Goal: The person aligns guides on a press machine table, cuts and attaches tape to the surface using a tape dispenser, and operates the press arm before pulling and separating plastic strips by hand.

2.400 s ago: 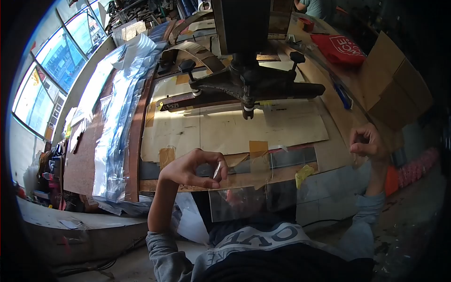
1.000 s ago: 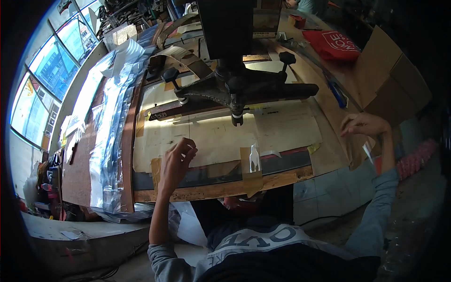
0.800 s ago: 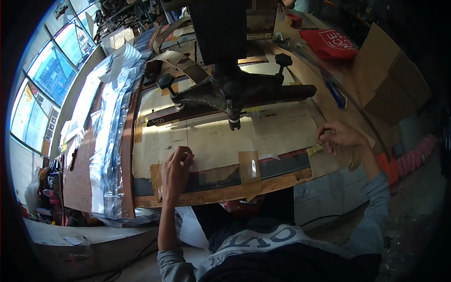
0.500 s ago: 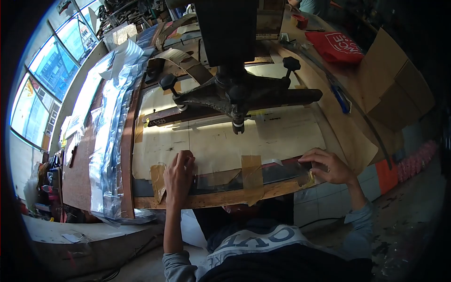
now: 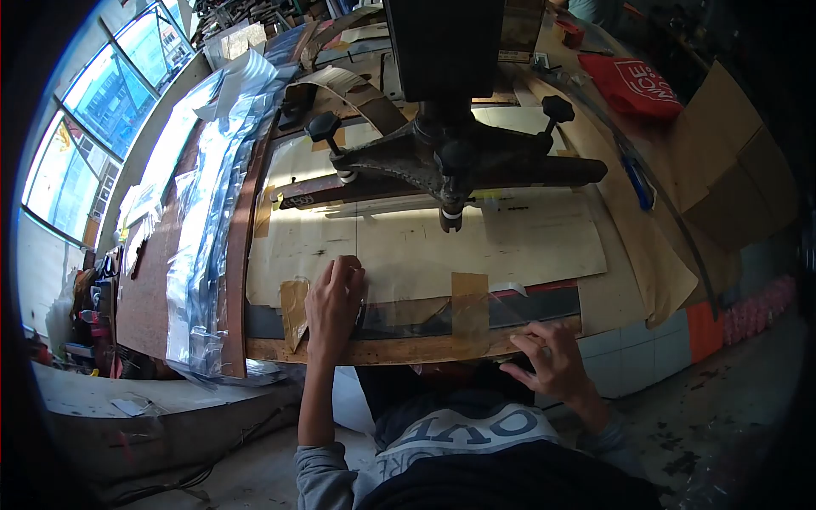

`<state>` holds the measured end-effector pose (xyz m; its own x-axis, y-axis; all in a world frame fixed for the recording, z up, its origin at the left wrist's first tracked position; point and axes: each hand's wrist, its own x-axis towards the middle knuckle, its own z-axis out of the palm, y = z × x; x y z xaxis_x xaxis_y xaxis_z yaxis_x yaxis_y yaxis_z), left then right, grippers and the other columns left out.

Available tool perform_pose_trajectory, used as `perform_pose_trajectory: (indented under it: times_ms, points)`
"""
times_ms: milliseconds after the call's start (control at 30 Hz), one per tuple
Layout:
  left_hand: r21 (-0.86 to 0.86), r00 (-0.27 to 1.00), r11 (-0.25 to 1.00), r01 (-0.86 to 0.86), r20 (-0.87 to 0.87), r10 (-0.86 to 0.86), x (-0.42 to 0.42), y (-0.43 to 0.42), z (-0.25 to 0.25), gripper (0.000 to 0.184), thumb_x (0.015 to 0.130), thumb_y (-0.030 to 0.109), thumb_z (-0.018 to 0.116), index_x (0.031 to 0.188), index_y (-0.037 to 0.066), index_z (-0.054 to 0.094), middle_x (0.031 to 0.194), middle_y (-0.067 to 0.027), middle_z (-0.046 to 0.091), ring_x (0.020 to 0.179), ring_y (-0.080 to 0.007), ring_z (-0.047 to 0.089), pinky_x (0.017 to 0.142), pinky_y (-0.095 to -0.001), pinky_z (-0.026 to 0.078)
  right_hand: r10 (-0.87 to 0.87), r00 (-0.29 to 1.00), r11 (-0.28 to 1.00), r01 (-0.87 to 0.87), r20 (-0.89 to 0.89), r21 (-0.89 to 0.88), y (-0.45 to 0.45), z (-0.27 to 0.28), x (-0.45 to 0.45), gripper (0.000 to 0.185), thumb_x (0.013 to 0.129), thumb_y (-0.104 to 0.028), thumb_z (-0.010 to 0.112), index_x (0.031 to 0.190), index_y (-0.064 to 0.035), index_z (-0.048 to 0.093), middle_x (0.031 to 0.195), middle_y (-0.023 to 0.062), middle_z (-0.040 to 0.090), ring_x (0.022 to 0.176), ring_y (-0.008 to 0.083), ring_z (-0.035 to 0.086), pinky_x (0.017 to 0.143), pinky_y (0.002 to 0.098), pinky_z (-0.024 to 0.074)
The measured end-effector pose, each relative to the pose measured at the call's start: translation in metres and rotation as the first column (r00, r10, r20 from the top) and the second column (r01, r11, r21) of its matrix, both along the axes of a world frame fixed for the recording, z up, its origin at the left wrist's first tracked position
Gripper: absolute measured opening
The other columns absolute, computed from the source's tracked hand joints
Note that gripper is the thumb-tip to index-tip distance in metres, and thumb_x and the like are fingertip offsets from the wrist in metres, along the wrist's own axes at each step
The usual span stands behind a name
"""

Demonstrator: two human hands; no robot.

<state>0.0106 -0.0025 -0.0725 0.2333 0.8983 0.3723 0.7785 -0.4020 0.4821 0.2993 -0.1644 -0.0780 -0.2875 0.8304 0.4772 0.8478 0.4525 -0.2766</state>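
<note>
My left hand (image 5: 334,308) rests at the front edge of the work board, its fingers curled down. A dark, shiny-edged shape shows beside its fingers, too unclear to name. My right hand (image 5: 551,364) is at the front edge, lower and to the right, fingers bent, thumb a little apart from the index finger. A clear plastic film (image 5: 408,316) spans between the hands, barely visible, its right end reaching the right fingertips. Beneath it lie a pale sheet (image 5: 408,255), a dark strip (image 5: 544,308) and a strip of brown tape (image 5: 470,313). Another brown tape piece (image 5: 294,308) is left of my left hand.
A black press head (image 5: 446,157) with knobs and a crossbar hangs over the sheet. Stacked clear plastic (image 5: 208,246) lies at left. At right are a red bag (image 5: 631,85), a blue-handled cutter (image 5: 637,183) and an opened cardboard box (image 5: 722,144).
My right hand has moved left and down toward my body, and the film's right end has shifted with it. My left hand keeps about the same place on the board. The view has shifted slightly.
</note>
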Motion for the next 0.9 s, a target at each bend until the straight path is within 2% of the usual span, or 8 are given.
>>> perform_pose_trajectory:
  times_ms: [67,167,367,467,567,667,800,900]
  points:
    - [0.014,1.000,1.000,0.000,-0.003,0.000,-0.001,0.000,-0.002,0.007,0.087,0.012,0.057,0.092,0.009,0.054,0.081,-0.0097,0.062,0.068,-0.0312,0.061,0.058,-0.0411,0.045,-0.034,0.991,0.995,0.023,0.126,0.094,-0.003,-0.010,-0.004,0.044,0.071,-0.024,0.077,0.108,-0.0107,0.057,0.100,0.0037,0.051,0.084,0.0173,0.052,0.074,0.0335,0.0400]
    - [-0.012,1.000,1.000,0.006,0.009,-0.006,-0.001,0.000,-0.002,0.007,0.087,0.013,0.057,0.092,0.009,0.054,0.081,-0.0100,0.061,0.068,-0.0308,0.061,0.058,-0.0407,0.045,0.053,0.971,0.988,-0.085,0.235,0.132,-0.007,-0.018,-0.003,0.030,0.077,-0.021,0.070,0.103,-0.0101,0.060,0.097,0.0019,0.052,0.086,0.0145,0.052,0.076,0.0323,0.0400]
    - [0.025,1.000,0.999,0.025,-0.008,-0.025,-0.002,0.001,-0.003,0.011,0.088,0.013,0.058,0.097,0.009,0.053,0.079,-0.0106,0.062,0.069,-0.0281,0.063,0.058,-0.0398,0.046,0.113,0.943,0.954,-0.191,0.314,0.230,-0.006,-0.033,-0.009,0.012,0.084,-0.021,0.060,0.094,-0.0140,0.061,0.096,-0.0005,0.053,0.085,0.0115,0.052,0.081,0.0308,0.0393]
    - [-0.059,0.998,0.998,0.016,0.059,-0.013,-0.006,0.001,-0.006,0.029,0.086,0.012,0.061,0.111,0.009,0.047,0.079,-0.0130,0.064,0.070,-0.0285,0.064,0.058,-0.0392,0.047,0.121,0.930,0.962,-0.196,0.347,0.188,-0.003,-0.027,-0.007,0.012,0.082,-0.021,0.060,0.094,-0.0164,0.060,0.097,-0.0002,0.054,0.086,0.0111,0.052,0.081,0.0306,0.0396]
    - [-0.164,0.987,0.985,-0.050,0.142,0.074,-0.004,-0.001,0.001,0.051,0.084,0.010,0.065,0.124,0.008,0.034,0.080,-0.0155,0.066,0.070,-0.0300,0.066,0.059,-0.0384,0.049,0.114,0.963,0.956,-0.174,0.245,0.238,-0.003,-0.035,-0.016,0.013,0.081,-0.021,0.061,0.094,-0.0189,0.059,0.094,0.0005,0.052,0.085,0.0115,0.052,0.079,0.0300,0.0400]
    - [-0.215,0.972,0.975,-0.054,0.212,0.101,-0.005,0.000,0.004,0.062,0.081,0.009,0.068,0.129,0.009,0.027,0.081,-0.0160,0.067,0.068,-0.0308,0.067,0.060,-0.0379,0.050,0.138,0.922,0.959,-0.216,0.361,0.185,-0.001,-0.054,-0.012,0.012,0.082,-0.023,0.060,0.094,-0.0207,0.057,0.093,-0.0001,0.049,0.085,0.0116,0.050,0.078,0.0294,0.0400]
    - [-0.233,0.961,0.972,-0.040,0.258,0.101,-0.007,0.001,0.004,0.063,0.081,0.009,0.069,0.128,0.009,0.027,0.079,-0.0155,0.068,0.067,-0.0297,0.067,0.060,-0.0370,0.050,0.034,0.921,0.858,-0.225,0.387,0.461,0.007,-0.058,-0.003,0.012,0.084,-0.023,0.055,0.095,-0.0235,0.053,0.094,-0.0023,0.044,0.093,0.0100,0.043,0.078,0.0289,0.0394]
    - [-0.251,0.958,0.968,-0.033,0.267,0.101,-0.009,0.001,0.006,0.062,0.081,0.009,0.069,0.128,0.009,0.028,0.078,-0.0158,0.067,0.068,-0.0298,0.067,0.060,-0.0366,0.050,0.086,0.894,0.829,-0.308,0.439,0.466,0.005,-0.063,0.001,0.011,0.081,-0.024,0.057,0.092,-0.0221,0.053,0.095,-0.0029,0.044,0.095,0.0095,0.041,0.080,0.0289,0.0391]
